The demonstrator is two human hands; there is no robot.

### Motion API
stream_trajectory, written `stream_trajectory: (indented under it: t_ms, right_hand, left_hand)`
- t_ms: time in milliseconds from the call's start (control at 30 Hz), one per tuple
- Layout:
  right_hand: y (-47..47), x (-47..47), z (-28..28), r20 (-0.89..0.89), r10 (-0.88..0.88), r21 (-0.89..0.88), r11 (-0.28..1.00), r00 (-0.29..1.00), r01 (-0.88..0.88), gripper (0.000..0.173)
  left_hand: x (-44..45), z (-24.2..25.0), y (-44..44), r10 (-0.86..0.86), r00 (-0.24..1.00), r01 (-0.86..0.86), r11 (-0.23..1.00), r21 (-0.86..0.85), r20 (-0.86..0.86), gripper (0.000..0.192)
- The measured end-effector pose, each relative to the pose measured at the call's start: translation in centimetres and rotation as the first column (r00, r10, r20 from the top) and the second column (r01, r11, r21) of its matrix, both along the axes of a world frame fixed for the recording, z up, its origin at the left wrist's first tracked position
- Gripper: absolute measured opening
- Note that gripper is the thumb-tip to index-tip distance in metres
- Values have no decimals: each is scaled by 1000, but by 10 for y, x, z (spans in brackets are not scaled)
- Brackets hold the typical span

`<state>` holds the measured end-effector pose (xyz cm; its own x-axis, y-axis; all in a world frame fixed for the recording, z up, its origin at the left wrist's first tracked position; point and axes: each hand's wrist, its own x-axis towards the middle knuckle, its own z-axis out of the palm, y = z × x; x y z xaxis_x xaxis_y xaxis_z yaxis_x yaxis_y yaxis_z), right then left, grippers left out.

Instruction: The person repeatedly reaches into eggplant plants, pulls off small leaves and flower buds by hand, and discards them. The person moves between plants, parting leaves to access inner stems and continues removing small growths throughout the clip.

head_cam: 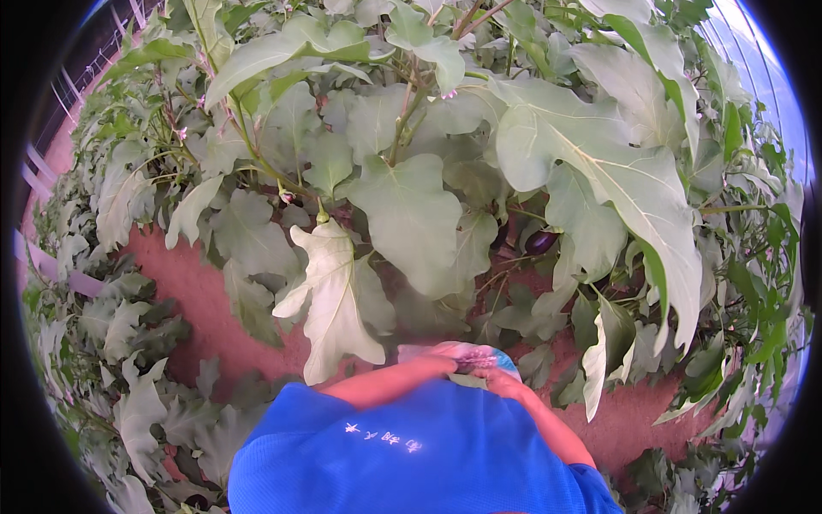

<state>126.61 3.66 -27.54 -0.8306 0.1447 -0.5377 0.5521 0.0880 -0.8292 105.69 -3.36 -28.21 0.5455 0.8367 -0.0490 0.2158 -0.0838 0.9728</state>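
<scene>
Close before my waist is a pink and teal patterned piece of thin material (478, 356), perhaps a bag; its full shape is hidden. My left hand (438, 365) lies against its left part, the fingers blurred and turned down. At its right edge my right hand (504, 383) grips it with curled fingers. A small pale green patch, perhaps a leaf, shows just below the hands. Eggplant plants rise right in front, and a large pale leaf (340, 299) hangs near my left forearm. One dark purple eggplant (541, 242) shows among the leaves beyond my hands.
Broad leaves (603, 160) spread over the upper view, with small purple flowers (449, 94) among them. Reddish soil (192, 308) shows between the rows. More plants (135, 398) stand at the left and right. Greenhouse framing (751, 45) curves at the upper right.
</scene>
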Motion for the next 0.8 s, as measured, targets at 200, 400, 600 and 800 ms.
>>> stream_trajectory:
  t_ms: [200, 400, 600, 800]
  right_hand:
    - [-4, 18, -40, 71, 75, 149, 985, 995, -85, 51]
    - [47, -30, 84, 161, 30, 411, 907, 986, -95, 51]
    - [138, -205, 207, -559, -550, 186, 647, 621, 740, 60]
    - [216, -341, 186, -518, -622, -201, 756, 587, 623, 65]
  left_hand:
    - [-88, 158, 2, -280, 960, 272, 935, -230, -6, 39]
    - [-247, 270, 30, 578, 617, -719, 690, 84, 534, 28]
    - [-311, 210, 179, 842, 498, -863, 504, 23, 208, 54]
    - [-317, 166, 211, 804, 557, -828, 555, 74, 205, 60]
